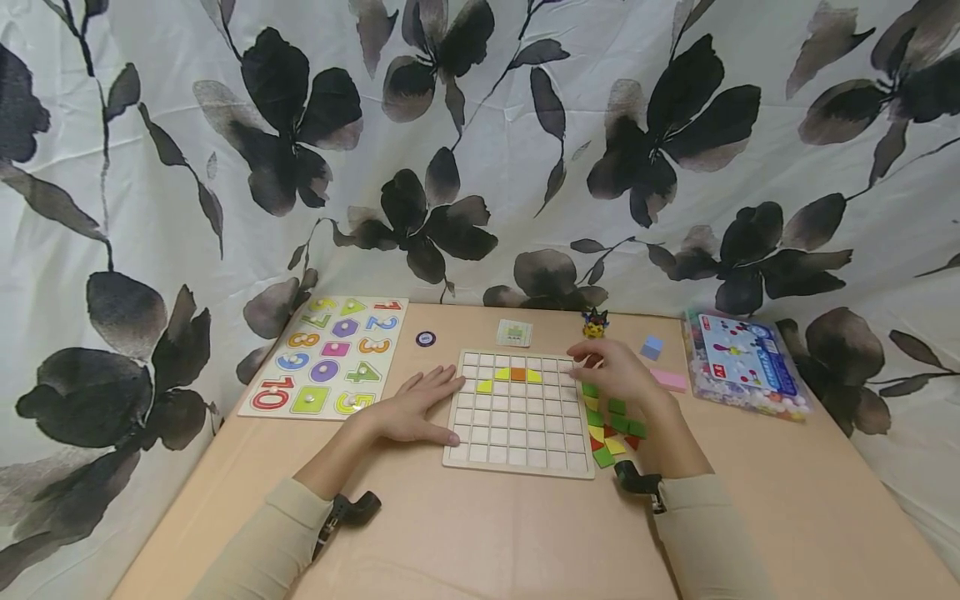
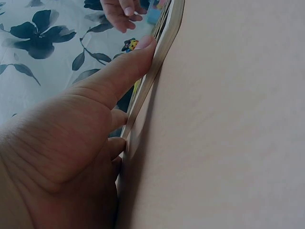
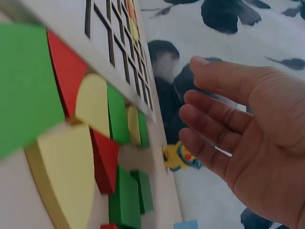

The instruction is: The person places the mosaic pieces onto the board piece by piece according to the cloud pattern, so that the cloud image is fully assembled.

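Note:
A wooden grid board (image 1: 517, 472) lies on the table with an orange tile (image 1: 518, 374) and several yellow tiles (image 1: 484, 387) in its upper cells. My left hand (image 1: 408, 408) rests at the board's left side, fingers stretched out. In the left wrist view its thumb (image 2: 128, 64) touches the board's edge. Over the board's upper right corner hovers my right hand (image 1: 618, 371), its fingers loosely bent with nothing between them in the right wrist view. Beside the board, partly under that hand, lie loose green tiles (image 1: 603, 457), yellow tiles (image 3: 64, 167) and red tiles (image 3: 105, 162).
A number puzzle board (image 1: 322, 358) lies to the left. Along the back are a small round disc (image 1: 425, 339), a pattern card (image 1: 513, 333) and a yellow figurine (image 1: 595, 324). Blue (image 1: 652, 347) and pink blocks (image 1: 669, 380) sit near a clear bead box (image 1: 746, 362) on the right.

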{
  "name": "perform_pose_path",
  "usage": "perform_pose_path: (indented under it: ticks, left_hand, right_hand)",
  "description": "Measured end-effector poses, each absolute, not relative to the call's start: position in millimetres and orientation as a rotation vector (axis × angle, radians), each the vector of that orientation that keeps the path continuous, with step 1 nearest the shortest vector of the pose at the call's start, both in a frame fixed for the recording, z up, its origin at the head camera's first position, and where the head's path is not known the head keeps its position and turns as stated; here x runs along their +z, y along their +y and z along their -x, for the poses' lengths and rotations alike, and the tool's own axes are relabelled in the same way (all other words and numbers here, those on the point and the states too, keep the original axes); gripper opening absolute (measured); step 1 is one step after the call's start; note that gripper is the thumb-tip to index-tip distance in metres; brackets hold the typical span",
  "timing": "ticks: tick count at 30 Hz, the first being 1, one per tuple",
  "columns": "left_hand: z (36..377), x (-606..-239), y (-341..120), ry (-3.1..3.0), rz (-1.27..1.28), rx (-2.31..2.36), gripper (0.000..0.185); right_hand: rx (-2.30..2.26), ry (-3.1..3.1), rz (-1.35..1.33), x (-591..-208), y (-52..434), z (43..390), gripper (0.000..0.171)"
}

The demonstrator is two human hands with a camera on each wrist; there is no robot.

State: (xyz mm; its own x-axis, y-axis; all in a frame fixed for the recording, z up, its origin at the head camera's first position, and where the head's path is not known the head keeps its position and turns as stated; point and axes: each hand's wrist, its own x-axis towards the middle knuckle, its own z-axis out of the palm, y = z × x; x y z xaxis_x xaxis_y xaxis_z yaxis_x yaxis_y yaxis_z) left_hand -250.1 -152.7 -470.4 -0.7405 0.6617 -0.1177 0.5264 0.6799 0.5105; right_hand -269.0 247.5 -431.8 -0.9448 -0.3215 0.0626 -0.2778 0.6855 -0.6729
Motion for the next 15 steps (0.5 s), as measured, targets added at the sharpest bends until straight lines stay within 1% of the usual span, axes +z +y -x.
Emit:
perform_pose_path:
  ticks: [9, 15]
  left_hand:
    - [250.5, -470.2, -153.2, 2.596, -0.930, 0.645, 0.107]
    - [250.4, -468.6, -153.1, 2.593, -0.930, 0.655, 0.107]
  right_hand:
    - [-1.148, 2.696, 0.293, -436.3, 264.0, 265.4, 0.033]
    - [-1.118, 2.642, 0.256, -438.6, 269.9, 268.1, 0.026]
